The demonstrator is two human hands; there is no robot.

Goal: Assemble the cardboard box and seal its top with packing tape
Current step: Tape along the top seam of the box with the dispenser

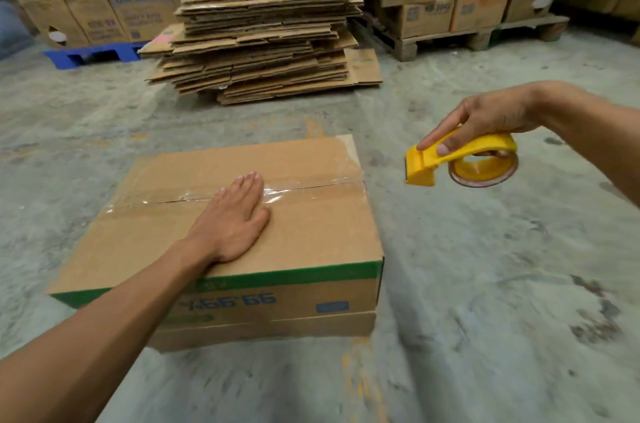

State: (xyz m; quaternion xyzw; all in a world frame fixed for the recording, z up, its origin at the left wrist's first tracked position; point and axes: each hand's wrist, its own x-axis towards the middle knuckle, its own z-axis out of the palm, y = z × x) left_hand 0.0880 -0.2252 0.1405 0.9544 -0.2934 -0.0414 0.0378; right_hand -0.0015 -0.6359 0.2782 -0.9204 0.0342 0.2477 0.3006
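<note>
Pressing flat at frame centre, the left hand (231, 222), fingers together, steadies the cardboard box (221, 242) and smooths its clear tape strip (242, 196). At right, the right hand (485, 119), fingers clamped on the yellow tape dispenser (460, 161), holds it clear of the sealed seam.

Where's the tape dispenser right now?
In the head view, the tape dispenser is held in the right hand, in the air to the right of the box.

Left hand (231, 222) flat, palm down, fingers (251, 185) together, right hand (485, 118) raised, fingers curled in a grip
</note>
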